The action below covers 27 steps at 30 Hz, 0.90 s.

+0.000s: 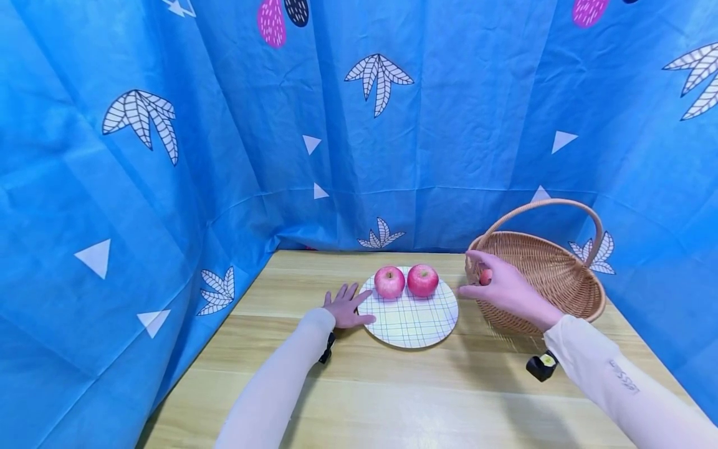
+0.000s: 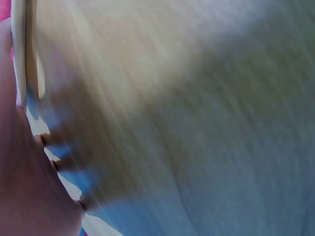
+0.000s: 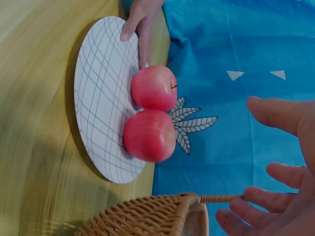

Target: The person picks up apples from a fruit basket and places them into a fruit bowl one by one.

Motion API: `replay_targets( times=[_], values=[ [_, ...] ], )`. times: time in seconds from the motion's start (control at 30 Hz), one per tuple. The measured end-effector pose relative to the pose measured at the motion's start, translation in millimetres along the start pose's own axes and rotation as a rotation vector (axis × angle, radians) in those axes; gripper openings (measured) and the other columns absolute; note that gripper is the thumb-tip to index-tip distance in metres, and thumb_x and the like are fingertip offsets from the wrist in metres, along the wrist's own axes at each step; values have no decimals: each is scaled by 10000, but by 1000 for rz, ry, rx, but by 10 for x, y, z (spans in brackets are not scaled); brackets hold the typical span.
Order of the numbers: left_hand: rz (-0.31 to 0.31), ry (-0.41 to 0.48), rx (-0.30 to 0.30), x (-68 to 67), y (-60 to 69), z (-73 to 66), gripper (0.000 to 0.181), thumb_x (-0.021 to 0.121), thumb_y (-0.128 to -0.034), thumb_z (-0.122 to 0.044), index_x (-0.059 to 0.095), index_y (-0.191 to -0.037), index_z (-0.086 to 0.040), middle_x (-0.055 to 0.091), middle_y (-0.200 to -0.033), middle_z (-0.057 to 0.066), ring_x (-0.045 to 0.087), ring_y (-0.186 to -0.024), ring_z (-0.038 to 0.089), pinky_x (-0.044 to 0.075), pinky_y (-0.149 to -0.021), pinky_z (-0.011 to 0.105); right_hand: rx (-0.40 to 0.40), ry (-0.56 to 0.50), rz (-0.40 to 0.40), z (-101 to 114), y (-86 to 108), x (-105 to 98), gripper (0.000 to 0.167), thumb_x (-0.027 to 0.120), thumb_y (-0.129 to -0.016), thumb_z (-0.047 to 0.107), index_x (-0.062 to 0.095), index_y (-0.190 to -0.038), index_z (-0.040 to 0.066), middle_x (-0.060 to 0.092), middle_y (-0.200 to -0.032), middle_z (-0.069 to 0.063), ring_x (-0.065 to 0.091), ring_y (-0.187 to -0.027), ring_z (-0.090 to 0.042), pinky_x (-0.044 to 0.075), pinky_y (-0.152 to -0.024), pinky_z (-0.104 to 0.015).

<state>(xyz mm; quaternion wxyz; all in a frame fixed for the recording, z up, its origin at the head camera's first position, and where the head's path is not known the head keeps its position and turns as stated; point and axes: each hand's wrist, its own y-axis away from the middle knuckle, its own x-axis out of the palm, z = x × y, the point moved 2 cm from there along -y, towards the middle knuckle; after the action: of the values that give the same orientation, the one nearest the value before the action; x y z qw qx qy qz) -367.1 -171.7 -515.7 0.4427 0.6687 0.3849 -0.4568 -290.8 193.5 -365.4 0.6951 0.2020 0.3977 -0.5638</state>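
Observation:
Two red apples, a left one (image 1: 389, 282) and a right one (image 1: 423, 280), sit side by side on the back part of a round white plate (image 1: 408, 325) with a blue grid pattern. My left hand (image 1: 346, 309) lies at the plate's left rim with fingers spread, thumb and forefinger over the edge. Near the left rim of a wicker basket (image 1: 561, 274) my right hand (image 1: 507, 287) hovers, thumb and fingers apart. In the right wrist view nothing is between the right hand's (image 3: 285, 191) fingers. What lies deep inside the basket is hidden.
The basket stands at the right of the wooden table (image 1: 359, 393), its arched handle (image 1: 550, 202) rising above it. A blue patterned curtain (image 1: 359, 156) hangs behind the table and along both sides.

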Motion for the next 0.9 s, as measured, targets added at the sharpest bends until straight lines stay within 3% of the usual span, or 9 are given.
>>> replay_targets(
  times=[0.1,0.3,0.47,0.63,0.8,0.9],
  values=[
    [-2,6,-6,20,-19,19,875,419,-876,-817,167,-1610,-411,43,-1714,65,8,-1572,356,13,-1200,685,12,-14,-3,-8,50,-42,913,796,-844,458,358,-1552,83,435,-1533,-221,418,-1394,-433,349,-1115,-635],
    [0,-1,3,-9,27,8,866,416,-888,-803,161,-1613,-402,49,-1713,75,11,-1570,364,20,-1197,692,40,-15,-10,-40,142,-144,848,788,-864,423,378,-1546,131,545,-1414,-229,586,-1207,-406,502,-963,-563],
    [3,-6,6,-20,64,-1,863,406,-895,-799,157,-1615,-394,50,-1712,80,13,-1570,365,27,-1196,693,51,-35,-8,-88,191,-229,873,767,-870,482,357,-1561,139,494,-1467,-258,530,-1267,-480,472,-988,-626],
    [-7,5,11,-14,64,3,859,412,-897,-794,166,-1615,-391,55,-1711,81,19,-1569,369,25,-1197,691,80,-34,-12,-174,227,-295,880,718,-889,541,323,-1580,166,497,-1462,-240,541,-1212,-409,477,-972,-626],
    [-11,33,27,-15,58,8,895,411,-872,-830,177,-1614,-387,59,-1710,95,11,-1565,389,-8,-1188,705,88,-38,-5,-255,253,-330,895,697,-900,554,285,-1596,171,440,-1512,-247,492,-1252,-431,450,-976,-672],
    [-7,45,23,21,11,37,929,398,-838,-872,174,-1610,-405,56,-1710,92,3,-1565,388,-29,-1180,712,97,-45,-4,-301,251,-344,925,708,-890,558,266,-1603,168,398,-1544,-248,491,-1212,-416,468,-948,-616]
  ],
)
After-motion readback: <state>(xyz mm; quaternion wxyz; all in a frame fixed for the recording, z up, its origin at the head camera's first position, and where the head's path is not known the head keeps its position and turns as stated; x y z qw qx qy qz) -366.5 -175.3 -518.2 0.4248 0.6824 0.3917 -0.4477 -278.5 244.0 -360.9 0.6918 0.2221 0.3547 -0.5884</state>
